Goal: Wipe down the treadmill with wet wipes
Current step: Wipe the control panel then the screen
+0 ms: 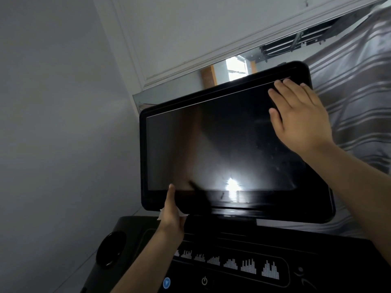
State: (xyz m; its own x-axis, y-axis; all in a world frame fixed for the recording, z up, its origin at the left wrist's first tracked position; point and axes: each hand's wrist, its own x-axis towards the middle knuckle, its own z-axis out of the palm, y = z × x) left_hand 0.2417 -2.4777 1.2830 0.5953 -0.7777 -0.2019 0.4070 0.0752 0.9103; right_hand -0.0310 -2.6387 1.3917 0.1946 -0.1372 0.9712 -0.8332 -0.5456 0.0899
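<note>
Steadying the treadmill's touchscreen (222, 144) falls to the right hand (300, 119), laid flat on the upper right corner, fingers straight and a little spread, holding nothing. The left hand (171, 216) clasps the lower left corner, with the thumb (170, 192) up on the front bezel and the fingers curled out of sight behind. The wet wipe (160, 215) is bunched under that palm, only white scraps peeking out at the bottom edge. From where I stand, the step looks like wiping the frame's lower rim. To do it well I'd brace the flat hand so the tilted panel doesn't swing, and slide the wipe along the edge in one run rather than dabbing. I'd unfold it first — bunched like that, little of it meets the plastic. The glass shows specks and smears toward the right, and the console (232, 250) below would want a pass too.
</note>
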